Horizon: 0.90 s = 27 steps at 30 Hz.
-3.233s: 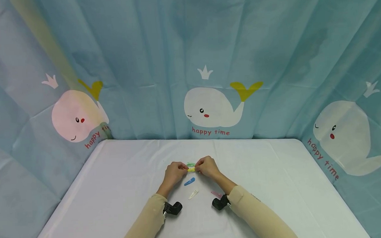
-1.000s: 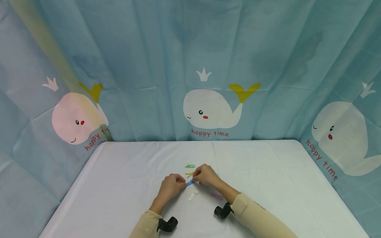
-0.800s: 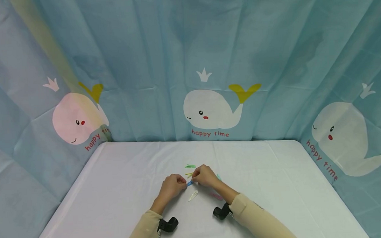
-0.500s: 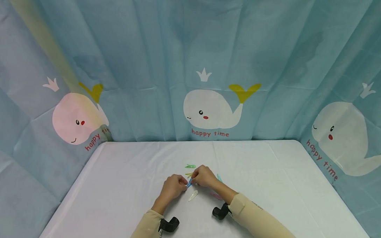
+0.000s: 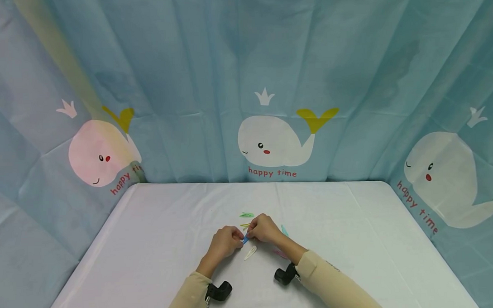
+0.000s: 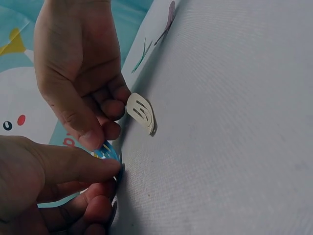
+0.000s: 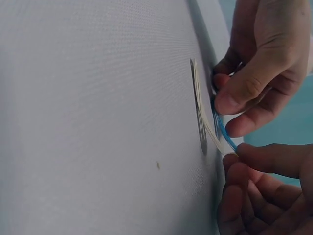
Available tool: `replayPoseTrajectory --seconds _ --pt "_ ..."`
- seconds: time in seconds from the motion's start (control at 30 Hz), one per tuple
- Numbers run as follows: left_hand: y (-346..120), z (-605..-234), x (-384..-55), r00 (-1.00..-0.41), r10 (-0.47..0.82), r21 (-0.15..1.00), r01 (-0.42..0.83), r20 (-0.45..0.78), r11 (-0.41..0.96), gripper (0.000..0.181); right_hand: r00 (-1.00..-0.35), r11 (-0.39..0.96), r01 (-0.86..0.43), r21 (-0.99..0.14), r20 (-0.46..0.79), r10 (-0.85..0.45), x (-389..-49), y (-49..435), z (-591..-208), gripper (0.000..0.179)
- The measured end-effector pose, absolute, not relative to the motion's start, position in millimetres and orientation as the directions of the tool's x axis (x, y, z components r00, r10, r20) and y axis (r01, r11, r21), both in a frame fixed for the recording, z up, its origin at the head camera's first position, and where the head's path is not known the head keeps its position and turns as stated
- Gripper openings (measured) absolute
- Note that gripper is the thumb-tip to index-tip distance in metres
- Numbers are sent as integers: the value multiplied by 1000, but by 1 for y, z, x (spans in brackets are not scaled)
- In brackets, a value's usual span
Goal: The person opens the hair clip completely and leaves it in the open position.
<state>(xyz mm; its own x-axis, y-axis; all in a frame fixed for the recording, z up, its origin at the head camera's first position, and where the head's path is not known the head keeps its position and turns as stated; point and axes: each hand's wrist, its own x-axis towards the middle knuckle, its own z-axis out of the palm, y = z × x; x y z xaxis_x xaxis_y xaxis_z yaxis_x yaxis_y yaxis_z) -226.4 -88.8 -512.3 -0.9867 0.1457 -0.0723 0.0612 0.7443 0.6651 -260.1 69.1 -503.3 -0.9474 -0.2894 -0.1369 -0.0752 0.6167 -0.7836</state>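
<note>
Both hands meet at a small blue snap hair clip (image 5: 245,239) near the middle of the white table. My left hand (image 5: 227,241) pinches its near-left end between thumb and fingers, and my right hand (image 5: 262,228) pinches the far-right end. Seen from the right wrist, the blue clip (image 7: 226,133) looks bowed between the fingertips; the ends are covered by the fingers. A cream snap hair clip (image 6: 140,111) lies on the cloth just nearer to me. Beyond the hands lie a yellow clip (image 5: 245,225), with its parts spread, and a green clip (image 5: 246,214).
A teal clip (image 5: 284,229) lies to the right, beyond my right forearm. Partly hidden by that forearm is a pink clip (image 5: 280,253). A blue curtain (image 5: 188,129) with printed whales hangs around the table (image 5: 346,223).
Earlier both hands held the yellow clip; it now lies spread on the table. They came nearer to me and took the blue clip, which has tilted more steeply as the right hand shifted slightly left.
</note>
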Motion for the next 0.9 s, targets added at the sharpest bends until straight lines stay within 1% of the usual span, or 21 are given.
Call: replayPoseTrajectory --seconds 0.37,0.53,0.73,0.9 --pt "-91 -510 -225 -985 171 713 101 -27 694 8 -954 499 2 -866 -152 -258 -259 77 -502 5" --pt "-89 -509 -225 -986 162 748 79 -38 659 7 -951 433 33 -901 -162 -264 -259 84 -501 4" --pt "-87 -501 -225 -980 177 828 27 -88 559 7 -947 375 40 -926 -155 -282 -259 94 -494 7" --pt "-86 -491 -224 -979 182 841 19 -95 540 10 -944 341 46 -939 -152 -292 -258 98 -487 10"
